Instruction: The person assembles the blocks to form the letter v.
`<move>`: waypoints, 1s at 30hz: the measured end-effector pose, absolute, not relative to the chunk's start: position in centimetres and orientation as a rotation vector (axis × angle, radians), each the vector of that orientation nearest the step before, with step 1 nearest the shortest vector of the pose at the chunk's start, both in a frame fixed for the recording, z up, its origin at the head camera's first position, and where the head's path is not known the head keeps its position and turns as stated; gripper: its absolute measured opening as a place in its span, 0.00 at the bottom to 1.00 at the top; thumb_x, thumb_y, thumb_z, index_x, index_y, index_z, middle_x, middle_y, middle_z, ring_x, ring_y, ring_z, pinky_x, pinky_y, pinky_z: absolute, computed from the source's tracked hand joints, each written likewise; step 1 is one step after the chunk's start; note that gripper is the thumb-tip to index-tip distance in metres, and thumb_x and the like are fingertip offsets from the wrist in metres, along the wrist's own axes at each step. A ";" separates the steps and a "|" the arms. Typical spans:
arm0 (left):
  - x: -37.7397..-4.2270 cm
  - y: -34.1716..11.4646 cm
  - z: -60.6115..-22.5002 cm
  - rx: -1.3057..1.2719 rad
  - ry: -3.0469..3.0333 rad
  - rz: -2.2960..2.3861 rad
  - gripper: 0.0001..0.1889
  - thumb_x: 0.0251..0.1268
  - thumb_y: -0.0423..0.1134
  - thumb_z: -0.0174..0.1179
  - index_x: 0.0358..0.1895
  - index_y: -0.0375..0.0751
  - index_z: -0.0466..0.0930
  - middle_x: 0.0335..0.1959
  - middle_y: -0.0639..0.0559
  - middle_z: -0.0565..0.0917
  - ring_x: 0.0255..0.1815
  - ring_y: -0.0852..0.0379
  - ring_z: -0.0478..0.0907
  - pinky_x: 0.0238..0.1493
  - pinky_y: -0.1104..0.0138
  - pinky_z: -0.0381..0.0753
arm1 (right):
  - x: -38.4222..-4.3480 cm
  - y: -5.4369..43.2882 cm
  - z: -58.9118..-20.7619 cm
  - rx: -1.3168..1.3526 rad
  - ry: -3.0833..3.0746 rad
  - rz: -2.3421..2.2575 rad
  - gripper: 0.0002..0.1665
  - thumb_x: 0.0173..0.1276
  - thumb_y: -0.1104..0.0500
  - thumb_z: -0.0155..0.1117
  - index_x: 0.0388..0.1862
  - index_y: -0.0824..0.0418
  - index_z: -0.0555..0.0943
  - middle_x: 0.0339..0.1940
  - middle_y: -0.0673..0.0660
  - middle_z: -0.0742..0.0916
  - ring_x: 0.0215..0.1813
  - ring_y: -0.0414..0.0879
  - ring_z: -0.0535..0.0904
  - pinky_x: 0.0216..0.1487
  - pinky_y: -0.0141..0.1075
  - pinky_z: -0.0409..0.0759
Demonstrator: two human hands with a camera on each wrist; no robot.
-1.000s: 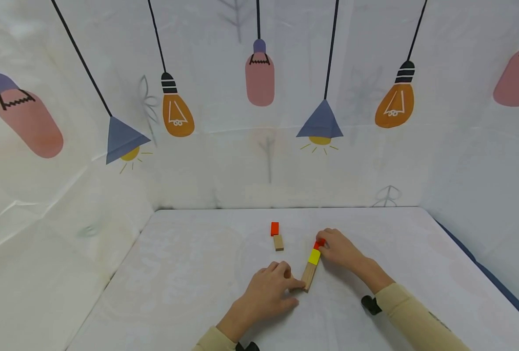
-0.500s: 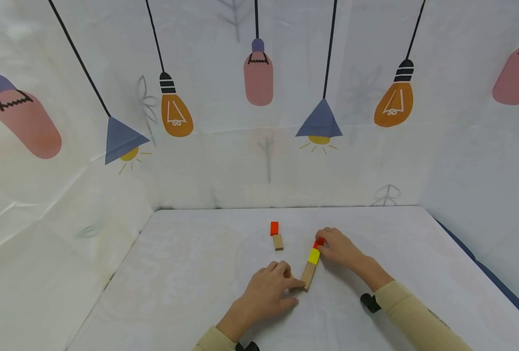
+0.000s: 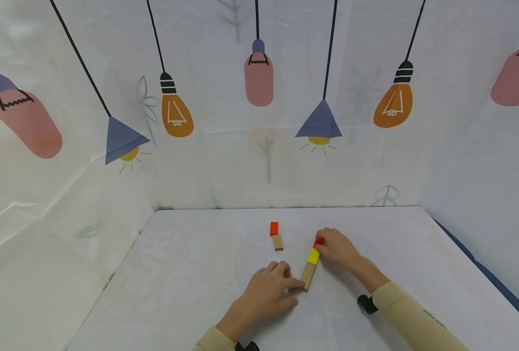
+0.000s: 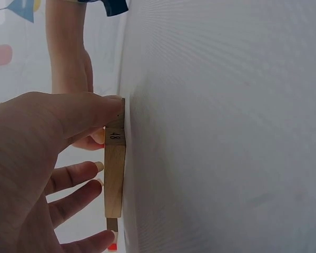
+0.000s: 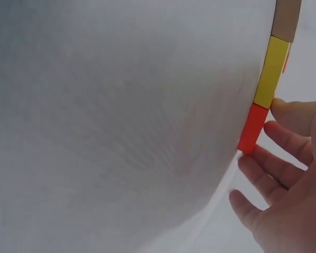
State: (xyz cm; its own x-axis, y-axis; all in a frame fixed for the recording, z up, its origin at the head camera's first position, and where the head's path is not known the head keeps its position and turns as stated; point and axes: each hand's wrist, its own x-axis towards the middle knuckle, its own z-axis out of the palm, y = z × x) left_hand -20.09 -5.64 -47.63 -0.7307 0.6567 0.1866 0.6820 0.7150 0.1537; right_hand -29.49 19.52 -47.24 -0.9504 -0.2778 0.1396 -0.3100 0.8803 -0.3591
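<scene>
Right hand (image 3: 340,251) pinching the red block (image 5: 253,129), far end of the slanting row | left hand (image 3: 266,295), fingers apart, one touching the wooden piece (image 3: 309,277) at the near end | yellow block (image 3: 313,256) sits between | leftward, tan block (image 3: 278,243) lies against orange-red block (image 3: 274,228) | all on the white table (image 3: 176,273)

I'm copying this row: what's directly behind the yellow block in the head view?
A red block, behind the yellow block and partly covered by the right hand; that covered part cannot be seen there.
</scene>
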 end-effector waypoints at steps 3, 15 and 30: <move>-20.1 -5.6 -47.6 -1.095 -2.799 -0.317 0.20 0.60 0.55 0.67 0.57 0.76 0.81 0.42 0.63 0.71 0.41 0.65 0.64 0.33 0.74 0.63 | -29.5 19.3 -47.3 0.417 -2.969 0.602 0.09 0.63 0.60 0.69 0.42 0.60 0.83 0.38 0.54 0.85 0.40 0.47 0.76 0.46 0.44 0.79; -20.1 -5.5 -47.5 -1.097 -2.818 -0.332 0.20 0.60 0.55 0.67 0.57 0.76 0.80 0.42 0.63 0.72 0.41 0.65 0.64 0.34 0.74 0.64 | -29.2 19.1 -47.3 0.386 -2.957 0.631 0.04 0.63 0.61 0.69 0.35 0.59 0.84 0.35 0.53 0.84 0.39 0.48 0.76 0.45 0.44 0.79; -20.3 -5.6 -47.6 -1.102 -2.796 -0.323 0.19 0.60 0.56 0.67 0.56 0.76 0.81 0.42 0.63 0.72 0.41 0.66 0.65 0.34 0.74 0.64 | -29.4 19.1 -47.1 0.397 -2.948 0.678 0.05 0.64 0.62 0.69 0.29 0.59 0.82 0.32 0.53 0.82 0.35 0.45 0.74 0.41 0.39 0.76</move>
